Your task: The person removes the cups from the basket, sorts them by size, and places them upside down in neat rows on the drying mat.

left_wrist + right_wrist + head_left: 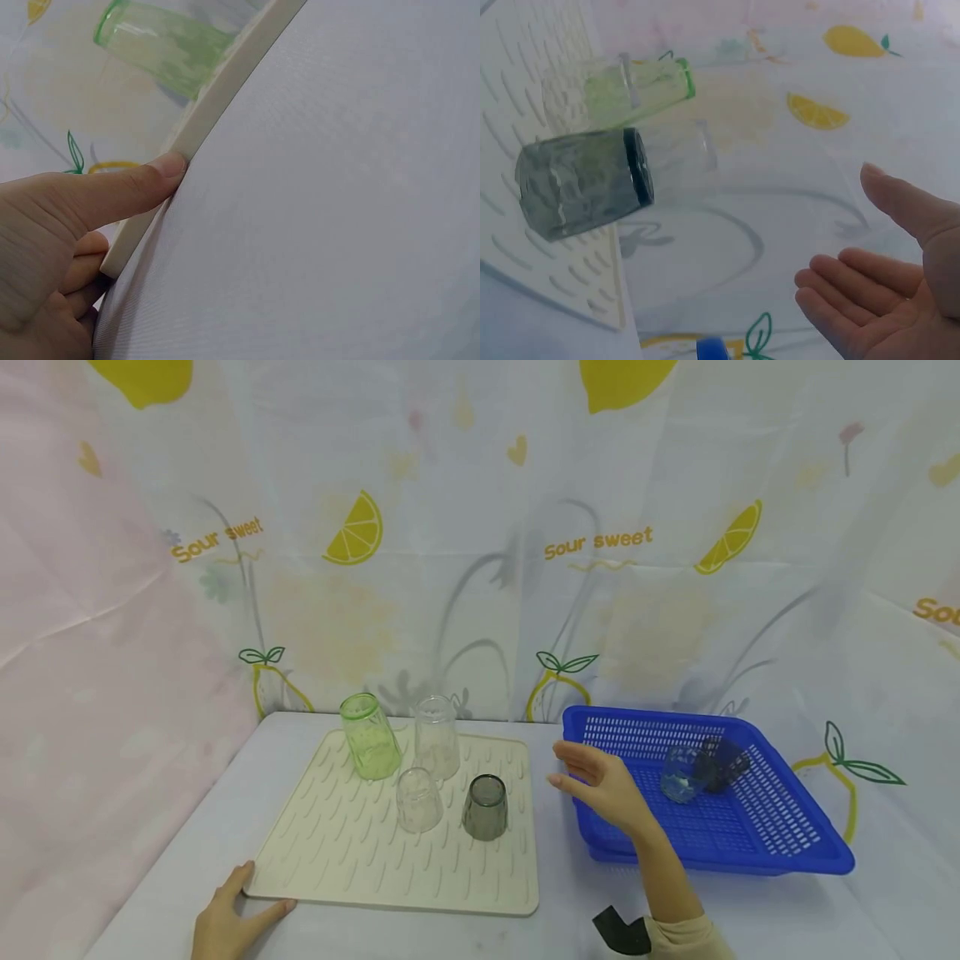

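Note:
My left hand (228, 920) holds the front left corner of a cream ridged drying mat (337, 877), thumb against the front edge and fingers at the left side. Over the near left rim of a blue plastic basket (750, 860), my right hand (600, 781) hovers with nothing in it, thumb and fingers apart. On the mat stand a tall green glass (371, 739), a tall clear glass (437, 739), a short clear glass (418, 802) and a short dark grey glass (486, 810). The grey one appears large in the right wrist view.
Inside the basket, at its right, lie a clear bluish glass (681, 777) and dark glassware (726, 764), partly overlapping. A lemon-print cloth (465, 568) hangs behind the white table (420, 935). A black strap piece (622, 933) shows by the right sleeve (686, 939).

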